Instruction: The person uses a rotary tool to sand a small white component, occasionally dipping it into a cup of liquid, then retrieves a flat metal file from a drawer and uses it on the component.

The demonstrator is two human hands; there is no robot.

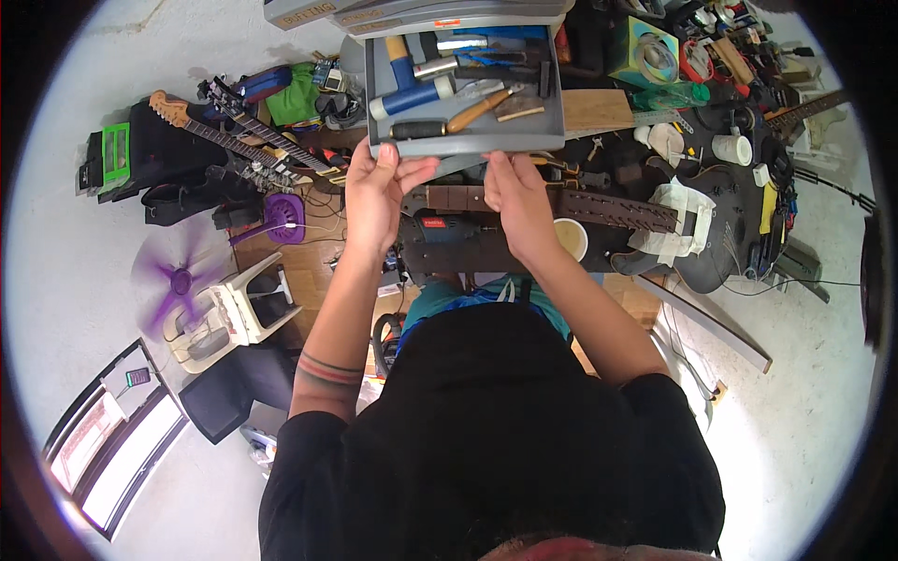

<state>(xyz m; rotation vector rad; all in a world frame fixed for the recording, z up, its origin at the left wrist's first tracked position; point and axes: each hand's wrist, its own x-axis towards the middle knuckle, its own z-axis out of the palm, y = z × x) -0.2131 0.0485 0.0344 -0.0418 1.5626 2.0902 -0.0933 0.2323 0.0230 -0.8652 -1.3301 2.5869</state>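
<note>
A grey tool drawer [468, 145] stands pulled out from a grey cabinet [412, 14] at the top of the head view. In it lie a blue-handled mallet [412, 93], a wooden-handled tool [477, 110], a black-handled tool [418, 129] and several other hand tools. My left hand [379, 192] grips the drawer's front edge at its left corner. My right hand [517, 201] sits under the front edge near the middle, fingers curled against it. Below both hands a guitar neck [571, 206] and a dark guitar body [711, 224] lie on the workbench.
Two guitar necks [243, 131] lean at the left above a black case [159, 159]. A spinning purple fan [178, 278] and a white stool [234, 309] stand on the floor. A cup [571, 238] and a power tool [449, 234] sit near my hands. Clutter fills the bench at upper right.
</note>
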